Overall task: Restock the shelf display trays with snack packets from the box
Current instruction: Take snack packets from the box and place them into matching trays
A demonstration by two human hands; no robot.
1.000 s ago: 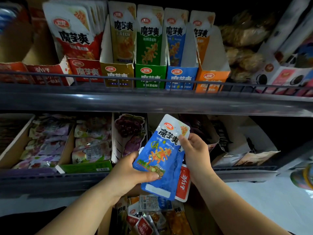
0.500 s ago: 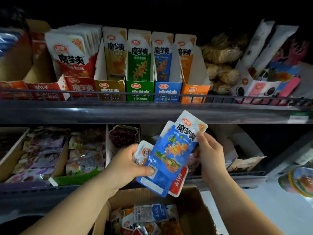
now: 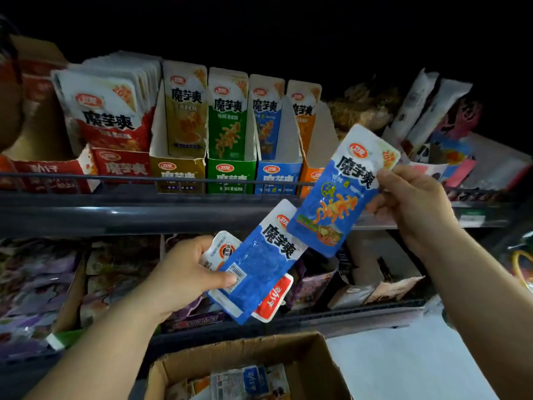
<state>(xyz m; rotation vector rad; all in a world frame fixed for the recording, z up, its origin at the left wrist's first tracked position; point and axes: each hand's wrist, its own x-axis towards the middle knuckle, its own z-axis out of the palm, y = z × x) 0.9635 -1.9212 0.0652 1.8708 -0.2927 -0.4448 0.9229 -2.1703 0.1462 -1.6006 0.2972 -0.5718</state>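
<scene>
- The blue packet [image 3: 340, 192] hangs before the shelf rail [image 3: 115, 178], pinched at its right edge by the right hand [image 3: 412, 206], long axis tilted, top toward 1 o'clock
- The blue tray [image 3: 278, 176] stands at its 10 o'clock
- The left hand [image 3: 184, 272] grips fanned packets [image 3: 259, 264] at 7 o'clock
- The box [image 3: 288, 353] sits open at 6 o'clock

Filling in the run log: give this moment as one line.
right hand: holds blue packet near blue tray | left hand: holds packet stack | box: below
</scene>
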